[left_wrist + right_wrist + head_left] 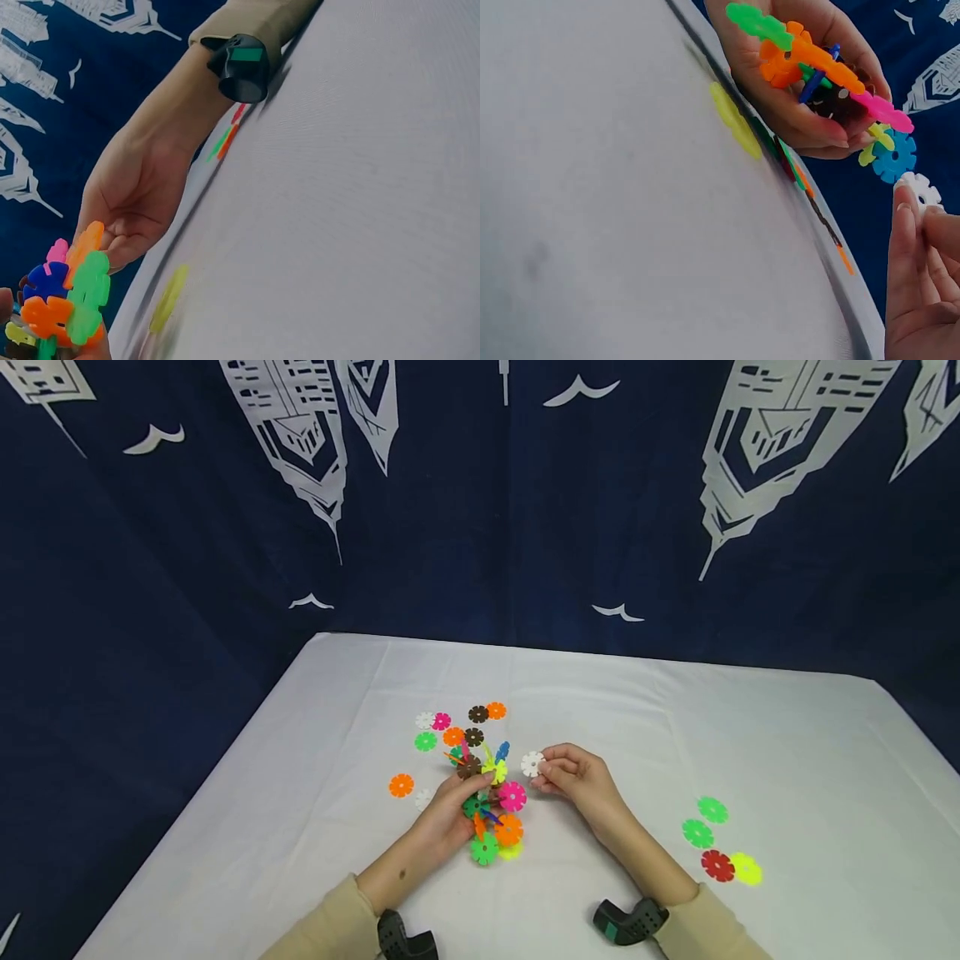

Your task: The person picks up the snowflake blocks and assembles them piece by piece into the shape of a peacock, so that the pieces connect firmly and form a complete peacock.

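My left hand (448,810) grips a cluster of interlocking notched plastic discs in pink, orange, green, brown, blue and yellow. On its near side a pink disc (512,796) and an orange disc (508,829) stick out. A white notched disc (531,764) is pinched between the thumb and fingers of my right hand (581,781), just right of the cluster. In the right wrist view, the white disc (921,193) stands below a blue disc (895,156) on the cluster. The left palm hides part of the cluster.
Loose discs lie beyond the cluster on the white-covered table (600,710), among them a brown disc (478,714) and a lone orange disc (401,785) to the left. At the right lie two green discs, a red disc (717,865) and a yellow disc (747,868).
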